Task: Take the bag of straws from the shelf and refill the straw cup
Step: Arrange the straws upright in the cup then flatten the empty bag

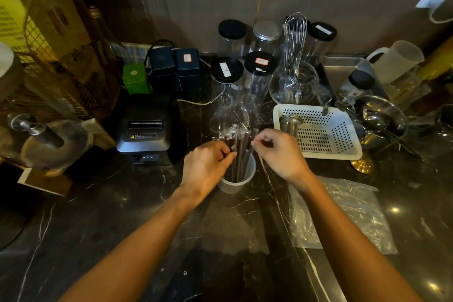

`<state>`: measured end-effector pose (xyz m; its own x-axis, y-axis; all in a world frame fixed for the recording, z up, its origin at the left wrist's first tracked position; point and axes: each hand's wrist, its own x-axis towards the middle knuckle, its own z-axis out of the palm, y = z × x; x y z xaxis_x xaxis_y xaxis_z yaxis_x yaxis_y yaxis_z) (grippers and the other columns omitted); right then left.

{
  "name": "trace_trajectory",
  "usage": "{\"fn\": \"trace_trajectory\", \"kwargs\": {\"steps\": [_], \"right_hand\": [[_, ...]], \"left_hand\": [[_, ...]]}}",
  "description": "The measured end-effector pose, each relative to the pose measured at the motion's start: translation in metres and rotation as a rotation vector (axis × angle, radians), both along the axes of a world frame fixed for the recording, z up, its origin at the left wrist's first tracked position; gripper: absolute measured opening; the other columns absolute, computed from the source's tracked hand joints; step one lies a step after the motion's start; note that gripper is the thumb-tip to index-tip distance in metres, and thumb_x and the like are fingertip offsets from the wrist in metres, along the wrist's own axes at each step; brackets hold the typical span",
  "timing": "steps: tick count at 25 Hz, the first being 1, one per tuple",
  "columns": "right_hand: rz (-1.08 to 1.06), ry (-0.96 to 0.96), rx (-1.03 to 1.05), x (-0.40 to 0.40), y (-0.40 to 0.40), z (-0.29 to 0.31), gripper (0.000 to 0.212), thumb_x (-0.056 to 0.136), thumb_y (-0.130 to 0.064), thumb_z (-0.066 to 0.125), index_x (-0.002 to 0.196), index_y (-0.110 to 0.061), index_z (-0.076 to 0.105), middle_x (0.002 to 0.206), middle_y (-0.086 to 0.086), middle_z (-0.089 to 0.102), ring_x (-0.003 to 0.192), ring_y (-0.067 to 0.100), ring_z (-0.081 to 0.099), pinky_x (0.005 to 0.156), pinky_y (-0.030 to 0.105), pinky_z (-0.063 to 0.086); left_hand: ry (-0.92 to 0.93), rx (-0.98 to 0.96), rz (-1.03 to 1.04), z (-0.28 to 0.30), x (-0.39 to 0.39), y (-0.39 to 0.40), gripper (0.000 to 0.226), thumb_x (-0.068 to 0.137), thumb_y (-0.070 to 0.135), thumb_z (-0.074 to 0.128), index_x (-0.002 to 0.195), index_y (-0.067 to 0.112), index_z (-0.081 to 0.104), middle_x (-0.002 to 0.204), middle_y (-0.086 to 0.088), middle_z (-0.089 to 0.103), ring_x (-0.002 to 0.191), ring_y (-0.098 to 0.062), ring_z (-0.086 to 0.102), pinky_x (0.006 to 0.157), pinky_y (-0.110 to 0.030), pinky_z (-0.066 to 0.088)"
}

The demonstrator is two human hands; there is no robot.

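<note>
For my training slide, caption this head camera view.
Both hands settle dark straws into the clear cup.

Dim, warm, fisheye-warped edges

Head-worn wide view, forward and steeply down, close over countertop (122,216).

Receipt printer (144,130) left, white basket (318,130) right, jars (228,71) behind.
</note>
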<state>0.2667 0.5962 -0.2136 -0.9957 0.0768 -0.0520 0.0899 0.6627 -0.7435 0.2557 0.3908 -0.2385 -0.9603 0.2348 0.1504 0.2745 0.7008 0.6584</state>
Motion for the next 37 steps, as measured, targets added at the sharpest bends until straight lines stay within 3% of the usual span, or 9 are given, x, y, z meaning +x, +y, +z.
{"fn": "trace_trajectory", "kwargs": {"steps": [3,7,14,16,19,24,27,31,37], "right_hand": [[-0.011,0.070,-0.155,0.004,0.008,0.027,0.016,0.098,-0.015,0.070,0.088,-0.027,0.071,0.087,-0.011,0.071,0.069,-0.001,0.067,0.067,0.024,0.054],[-0.223,0.200,-0.470,-0.005,0.021,0.054,0.011,0.097,-0.002,0.062,0.087,0.002,0.062,0.063,0.003,0.060,0.047,0.010,0.056,0.052,0.029,0.045],[-0.333,-0.294,-1.067,-0.001,0.001,0.029,0.021,0.101,-0.005,0.054,0.081,-0.009,0.059,0.077,0.004,0.063,0.050,0.007,0.042,0.044,0.017,0.037],[-0.308,-0.382,-0.980,0.005,-0.008,0.018,0.016,0.104,-0.010,0.056,0.092,-0.004,0.066,0.073,0.003,0.065,0.050,0.008,0.041,0.043,0.018,0.035],[-0.190,-0.283,-0.536,0.013,-0.014,0.008,0.014,0.100,-0.009,0.063,0.112,-0.003,0.068,0.077,0.006,0.062,0.050,0.011,0.046,0.047,0.027,0.037],[0.144,-0.190,-0.325,0.021,-0.009,0.004,0.005,0.098,-0.010,0.068,0.103,-0.011,0.071,0.086,0.015,0.067,0.049,0.016,0.052,0.048,0.031,0.046],[0.139,-0.115,-0.201,0.019,-0.013,-0.006,0.011,0.101,-0.017,0.068,0.090,-0.015,0.071,0.076,0.001,0.067,0.052,0.007,0.058,0.052,0.033,0.050],[0.128,-0.145,0.018,0.013,-0.015,-0.021,0.017,0.099,-0.026,0.070,0.083,-0.021,0.074,0.082,-0.001,0.074,0.080,0.015,0.072,0.081,0.048,0.059],[0.092,-0.167,0.052,0.011,-0.018,-0.024,0.010,0.097,-0.033,0.073,0.100,-0.024,0.074,0.094,-0.007,0.073,0.092,0.009,0.069,0.085,0.037,0.057]], "left_hand": [[0.082,0.019,-0.082,0.005,-0.006,-0.005,0.013,0.093,0.038,0.072,0.101,0.028,0.074,0.080,0.013,0.064,0.069,-0.002,0.062,0.068,-0.034,0.061],[0.161,0.015,-0.258,0.013,-0.013,-0.012,0.039,0.093,0.039,0.065,0.130,0.030,0.065,0.094,0.017,0.060,0.066,-0.002,0.060,0.066,-0.036,0.061],[0.058,0.402,-0.425,0.029,-0.011,-0.001,0.035,0.089,0.030,0.074,0.124,0.023,0.072,0.103,0.001,0.070,0.073,-0.022,0.070,0.070,-0.046,0.063],[0.110,0.392,-0.417,0.035,-0.008,0.002,0.023,0.091,0.025,0.075,0.112,0.016,0.078,0.101,-0.001,0.073,0.073,-0.020,0.071,0.068,-0.043,0.062],[0.107,0.379,-0.276,0.035,-0.008,0.003,0.011,0.092,0.023,0.074,0.100,0.017,0.079,0.091,0.000,0.072,0.069,-0.016,0.069,0.064,-0.041,0.060],[-0.109,0.369,-0.207,0.024,-0.004,0.009,0.009,0.094,0.018,0.073,0.096,0.015,0.081,0.086,0.002,0.077,0.069,-0.011,0.071,0.069,-0.039,0.062],[-0.138,0.353,-0.224,0.017,0.003,0.014,0.011,0.093,0.018,0.074,0.100,0.015,0.082,0.086,0.004,0.078,0.068,-0.006,0.071,0.067,-0.027,0.061],[-0.024,0.281,-0.045,0.002,0.004,0.004,0.025,0.087,0.027,0.080,0.111,0.018,0.077,0.095,0.005,0.070,0.076,-0.004,0.066,0.071,-0.026,0.060],[0.014,0.268,0.122,-0.015,0.004,-0.017,0.067,0.077,0.032,0.088,0.131,0.013,0.052,0.112,0.002,0.053,0.083,-0.008,0.060,0.072,-0.016,0.054]]}}
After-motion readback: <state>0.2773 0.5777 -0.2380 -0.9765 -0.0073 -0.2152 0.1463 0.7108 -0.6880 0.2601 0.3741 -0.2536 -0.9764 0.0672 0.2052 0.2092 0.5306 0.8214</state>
